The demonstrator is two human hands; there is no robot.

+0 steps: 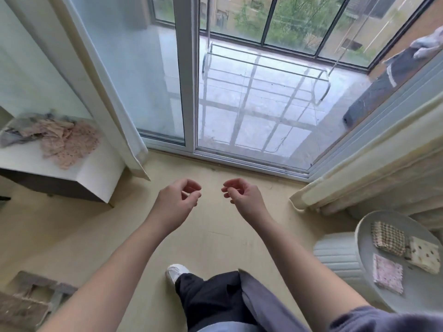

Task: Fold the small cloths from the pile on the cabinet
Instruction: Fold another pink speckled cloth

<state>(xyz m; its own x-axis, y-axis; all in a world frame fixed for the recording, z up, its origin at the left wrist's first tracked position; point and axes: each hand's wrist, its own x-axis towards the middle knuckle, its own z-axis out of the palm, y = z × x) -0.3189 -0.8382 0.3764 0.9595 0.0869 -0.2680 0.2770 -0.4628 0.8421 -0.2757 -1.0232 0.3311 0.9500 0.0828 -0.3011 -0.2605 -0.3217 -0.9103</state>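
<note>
Hovering empty, the left hand is well right of the pile.

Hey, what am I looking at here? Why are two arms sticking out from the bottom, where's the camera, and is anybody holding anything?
There is no machine here. A person wears a wide-angle camera on the head, looking forward and down, so the arms are their own. The left hand and right hand hang above the floor, fingers loosely curled, holding nothing. On the left stands a cabinet with a rumpled pile of cloths on top, mostly pink with some grey. On the right, a round table carries three folded pieces: a checked cloth, a cream spotted cloth and a pink cloth. Ahead is a glass sliding door.
</note>
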